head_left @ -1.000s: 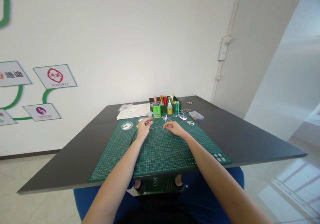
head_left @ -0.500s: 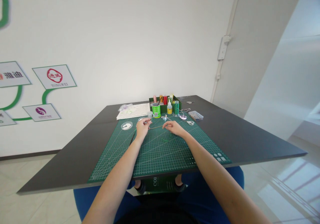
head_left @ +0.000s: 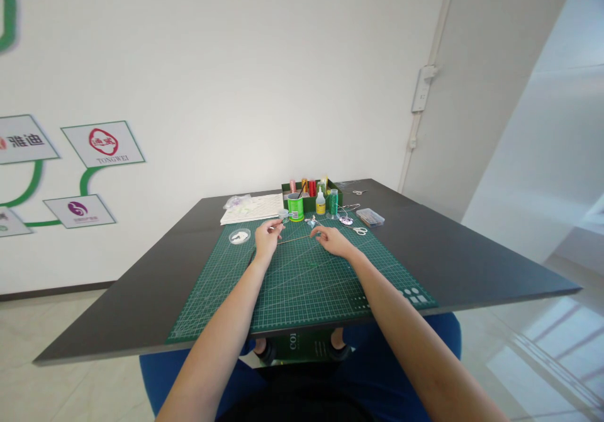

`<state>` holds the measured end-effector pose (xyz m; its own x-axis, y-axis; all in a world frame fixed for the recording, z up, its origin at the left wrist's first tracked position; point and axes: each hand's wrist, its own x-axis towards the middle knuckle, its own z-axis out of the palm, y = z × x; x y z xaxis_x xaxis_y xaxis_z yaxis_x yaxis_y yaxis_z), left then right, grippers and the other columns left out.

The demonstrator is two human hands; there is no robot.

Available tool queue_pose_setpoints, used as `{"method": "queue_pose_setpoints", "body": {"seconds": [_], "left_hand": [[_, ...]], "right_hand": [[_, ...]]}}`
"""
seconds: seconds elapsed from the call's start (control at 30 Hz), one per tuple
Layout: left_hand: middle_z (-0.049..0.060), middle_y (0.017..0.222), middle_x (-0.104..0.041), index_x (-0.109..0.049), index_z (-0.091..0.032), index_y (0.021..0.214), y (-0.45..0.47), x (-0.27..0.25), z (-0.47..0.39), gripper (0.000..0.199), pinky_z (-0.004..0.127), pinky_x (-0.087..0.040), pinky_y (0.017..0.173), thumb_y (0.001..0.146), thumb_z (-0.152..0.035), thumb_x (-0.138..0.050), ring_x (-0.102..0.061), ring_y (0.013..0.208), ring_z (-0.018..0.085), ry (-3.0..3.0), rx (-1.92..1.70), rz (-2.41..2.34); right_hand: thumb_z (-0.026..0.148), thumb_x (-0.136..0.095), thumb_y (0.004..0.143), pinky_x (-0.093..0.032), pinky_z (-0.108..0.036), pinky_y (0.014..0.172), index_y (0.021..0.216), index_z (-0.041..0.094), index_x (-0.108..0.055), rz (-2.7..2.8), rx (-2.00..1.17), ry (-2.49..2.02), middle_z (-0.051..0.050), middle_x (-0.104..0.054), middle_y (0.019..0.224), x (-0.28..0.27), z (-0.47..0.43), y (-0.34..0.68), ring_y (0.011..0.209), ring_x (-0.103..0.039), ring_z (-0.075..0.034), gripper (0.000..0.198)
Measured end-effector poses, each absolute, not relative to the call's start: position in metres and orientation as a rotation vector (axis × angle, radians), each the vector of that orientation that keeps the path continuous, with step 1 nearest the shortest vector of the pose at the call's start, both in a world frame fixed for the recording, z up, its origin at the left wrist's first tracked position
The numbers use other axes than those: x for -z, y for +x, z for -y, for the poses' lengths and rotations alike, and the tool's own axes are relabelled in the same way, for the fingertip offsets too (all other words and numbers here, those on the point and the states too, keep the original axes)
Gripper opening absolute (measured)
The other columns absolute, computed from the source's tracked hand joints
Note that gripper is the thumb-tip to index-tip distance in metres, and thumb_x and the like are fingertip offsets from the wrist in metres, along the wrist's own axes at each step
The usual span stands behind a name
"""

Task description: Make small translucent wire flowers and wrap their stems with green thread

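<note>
Left hand (head_left: 267, 238) and right hand (head_left: 330, 241) hover over the middle of a green gridded cutting mat (head_left: 306, 287), with a thin tan strand (head_left: 295, 239) stretched between them. The right fingertips are pinched on the strand's right end; the left thumb and fingers are drawn nearly together, but whether they grip the other end cannot be told.

Underneath, the mat lies on a dark tabletop (head_left: 425, 258) with its near edge close to the person. A clear dish (head_left: 231, 239) with white pieces sits left of the left hand; white-handled scissors (head_left: 360, 231) lie beyond the right, near a clear plastic case (head_left: 370, 218). At the back stand a bright green tin (head_left: 296, 209), a yellow-labelled glue bottle (head_left: 321, 205) and a green spool (head_left: 333, 202), before a dark green box (head_left: 309, 205) holding more spools.

Beyond rises a plain white wall (head_left: 264, 82), bearing a TONGWEI sign (head_left: 103, 144) at left and a power strip (head_left: 421, 92) at right. Pale, glossy floor (head_left: 509, 359) shows around the table.
</note>
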<state>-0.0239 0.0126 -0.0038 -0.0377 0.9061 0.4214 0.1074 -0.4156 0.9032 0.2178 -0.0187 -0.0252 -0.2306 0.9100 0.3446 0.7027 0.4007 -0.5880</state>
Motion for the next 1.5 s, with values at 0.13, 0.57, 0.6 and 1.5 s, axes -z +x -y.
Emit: {"method": "queue_pose_setpoints", "body": {"seconds": [0.13,0.57,0.6,1.5], "left_hand": [[0.007,0.081,-0.077,-0.077,-0.014,0.095,-0.024,0.002,-0.011,0.026,0.026,-0.048,0.057,0.076,-0.03,-0.072,-0.057,0.052,0.012,1.553,-1.542,-1.078],[0.007,0.081,-0.076,-0.077,-0.013,0.097,-0.024,0.002,-0.012,0.031,0.026,-0.048,0.058,0.075,-0.034,-0.073,-0.057,0.053,0.012,1.536,-1.598,-1.028],[0.007,0.08,-0.076,-0.077,-0.013,0.096,-0.024,0.002,-0.012,0.03,0.025,-0.047,0.057,0.074,-0.034,-0.073,-0.056,0.052,0.011,1.532,-1.609,-1.026],[0.007,0.082,-0.075,-0.076,-0.013,0.099,-0.028,0.001,-0.015,0.028,0.025,-0.048,0.057,0.076,-0.027,-0.07,-0.058,0.055,0.012,1.468,-1.697,-0.995]], "right_hand": [[0.013,-0.051,0.087,-0.028,-0.026,0.058,0.106,0.021,-0.072,1.984,-0.307,-1.515,0.002,-0.052,0.057,0.022,0.021,0.219,0.055,-0.044,-0.016,0.029],[0.018,-0.046,0.096,-0.039,-0.03,0.07,0.131,0.027,-0.058,1.84,-0.151,-1.892,-0.012,-0.071,0.101,0.013,0.029,0.218,0.093,-0.065,-0.028,0.039],[0.018,-0.045,0.096,-0.04,-0.031,0.071,0.132,0.027,-0.057,1.828,-0.148,-1.92,-0.012,-0.071,0.103,0.011,0.03,0.218,0.095,-0.066,-0.028,0.039],[0.017,-0.051,0.087,-0.048,-0.049,0.092,0.137,0.012,-0.048,1.049,-0.333,-2.146,-0.024,-0.063,0.118,0.003,0.033,0.243,0.113,-0.063,-0.036,0.051]]}}
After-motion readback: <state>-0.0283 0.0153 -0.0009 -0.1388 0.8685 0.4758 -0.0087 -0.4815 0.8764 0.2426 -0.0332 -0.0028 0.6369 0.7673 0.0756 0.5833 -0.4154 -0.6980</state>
